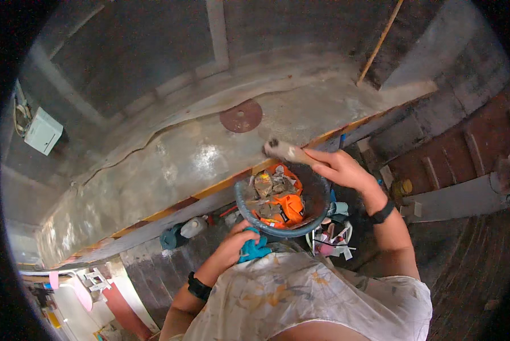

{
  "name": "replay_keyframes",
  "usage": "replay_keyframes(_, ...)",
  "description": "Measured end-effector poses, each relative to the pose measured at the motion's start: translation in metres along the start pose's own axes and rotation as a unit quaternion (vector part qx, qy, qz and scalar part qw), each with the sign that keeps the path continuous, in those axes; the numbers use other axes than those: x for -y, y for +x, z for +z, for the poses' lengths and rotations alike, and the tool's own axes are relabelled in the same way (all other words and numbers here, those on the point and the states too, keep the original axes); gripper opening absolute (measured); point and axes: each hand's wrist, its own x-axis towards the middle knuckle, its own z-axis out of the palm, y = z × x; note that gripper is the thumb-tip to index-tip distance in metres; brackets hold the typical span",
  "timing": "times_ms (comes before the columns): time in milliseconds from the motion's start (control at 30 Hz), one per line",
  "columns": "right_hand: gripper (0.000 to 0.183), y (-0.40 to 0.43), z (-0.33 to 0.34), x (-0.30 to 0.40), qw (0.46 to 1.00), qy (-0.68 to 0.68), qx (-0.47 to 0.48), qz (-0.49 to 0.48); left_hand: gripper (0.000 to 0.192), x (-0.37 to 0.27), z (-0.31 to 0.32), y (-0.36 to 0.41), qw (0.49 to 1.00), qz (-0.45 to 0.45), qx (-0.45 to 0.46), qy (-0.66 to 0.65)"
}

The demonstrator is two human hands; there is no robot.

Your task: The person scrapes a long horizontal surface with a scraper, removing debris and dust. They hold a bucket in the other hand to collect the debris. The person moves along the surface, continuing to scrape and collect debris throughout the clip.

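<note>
My right hand (344, 168) grips a brush (287, 152) by its handle; its blurred head is over the front part of a grey concrete ledge (203, 157). Bunched in my left hand (233, 243) is a teal cloth (253, 246), close against the near rim of a round dark tub (282, 232). The tub stands below the ledge's edge and holds an orange plastic bag (291, 209) and grey-brown crumpled waste (269, 183). A flat reddish-brown disc (241, 115) lies on the ledge beyond the brush.
Right of the tub stands a white container (333, 238) with assorted items. To its left are a pale plastic jug (193, 227) and a dark teal container (171, 237). A wooden stick (380, 42) leans at the back wall. A white box (44, 131) is at the far left.
</note>
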Motion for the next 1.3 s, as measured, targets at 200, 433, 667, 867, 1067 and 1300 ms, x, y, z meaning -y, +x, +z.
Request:
replay_keyframes(200,0.046,0.009,-0.008,-0.011,0.987,0.063,-0.143,0.041,0.014,-0.003,-0.003,-0.003,0.938,0.191,0.039,0.286)
replay_keyframes(433,0.045,-0.023,0.003,-0.017,0.999,0.006,-0.021,0.036,0.024,-0.005,0.008,-0.001,1.0,-0.008,-0.002,0.012)
replay_keyframes(667,0.039,0.022,-0.056,-0.097,0.936,-0.001,-0.324,0.142,0.039,-0.009,0.01,-0.001,0.996,0.052,0.026,0.07)
replay_keyframes(867,0.039,0.013,-0.012,-0.07,0.986,0.028,-0.149,0.075,0.03,-0.008,0.007,0.009,0.993,0.052,0.028,0.098)
replay_keyframes(1067,0.044,-0.022,0.013,-0.074,0.984,0.118,-0.135,-0.005,0.018,0.002,-0.007,0.009,0.995,0.021,0.002,0.102)
replay_keyframes(1300,0.039,0.003,-0.065,-0.141,0.899,-0.016,-0.384,0.21,0.018,-0.005,0.009,0.008,0.998,-0.055,-0.021,-0.029)
